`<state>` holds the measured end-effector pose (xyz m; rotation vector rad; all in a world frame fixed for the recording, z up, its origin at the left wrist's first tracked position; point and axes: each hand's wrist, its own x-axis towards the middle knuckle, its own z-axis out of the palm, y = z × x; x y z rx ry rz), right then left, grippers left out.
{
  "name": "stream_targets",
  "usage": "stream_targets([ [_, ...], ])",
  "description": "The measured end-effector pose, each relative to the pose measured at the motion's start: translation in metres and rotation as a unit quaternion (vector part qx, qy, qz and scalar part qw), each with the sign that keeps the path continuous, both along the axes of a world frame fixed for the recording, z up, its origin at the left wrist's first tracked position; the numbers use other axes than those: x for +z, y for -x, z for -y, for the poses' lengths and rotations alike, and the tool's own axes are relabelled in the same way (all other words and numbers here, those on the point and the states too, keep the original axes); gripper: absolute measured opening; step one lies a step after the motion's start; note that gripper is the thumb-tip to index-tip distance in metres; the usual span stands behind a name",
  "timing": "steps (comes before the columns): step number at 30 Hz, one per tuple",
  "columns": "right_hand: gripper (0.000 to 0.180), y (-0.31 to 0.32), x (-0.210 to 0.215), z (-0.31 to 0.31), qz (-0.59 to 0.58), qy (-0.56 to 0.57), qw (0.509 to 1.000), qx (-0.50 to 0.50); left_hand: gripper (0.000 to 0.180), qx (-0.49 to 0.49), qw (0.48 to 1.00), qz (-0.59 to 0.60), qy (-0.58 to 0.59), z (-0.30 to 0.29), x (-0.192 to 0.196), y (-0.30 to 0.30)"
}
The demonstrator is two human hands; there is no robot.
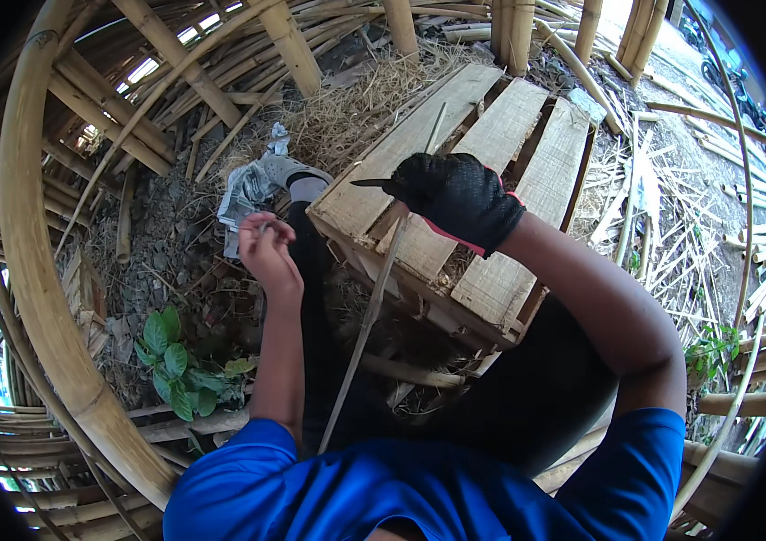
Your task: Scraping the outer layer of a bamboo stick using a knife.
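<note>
My right hand (455, 198), in a black glove with red edging, is closed over the slatted wooden crate (505, 117). A dark pointed knife blade (370, 183) sticks out of its left side. A long thin bamboo strip (368, 316) passes by the same glove; its upper end shows beyond the knuckles and its lower end reaches my blue shirt. The glove hides how strip and knife sit in the grip. My bare left hand (267, 248) is raised left of the crate, away from the strip, with fingers curled in. What they hold, if anything, is unclear.
Crumpled silvery wrapping (246, 194) lies beside my shoe (288, 171). A leafy green plant (175, 361) grows at the left, near a thick curved bamboo pole (31, 225). Dry straw (338, 117) and bamboo poles (514, 36) lie and stand behind the crate; split bamboo scraps (672, 207) cover the right.
</note>
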<state>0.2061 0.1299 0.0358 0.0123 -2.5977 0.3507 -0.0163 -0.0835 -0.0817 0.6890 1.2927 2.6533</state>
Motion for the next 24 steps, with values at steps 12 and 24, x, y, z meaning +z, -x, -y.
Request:
stream_targets([
  [12,0.013,0.012,-0.009,-0.004,-0.081,0.053,0.995,0.005,0.056,-0.599,0.739,0.230,0.206,0.056,0.038,-0.119],
  [24,0.026,0.014,0.002,-0.044,0.149,0.100,0.944,-0.276,0.048,-0.505,0.784,0.247,0.263,0.044,0.023,-0.132],
])
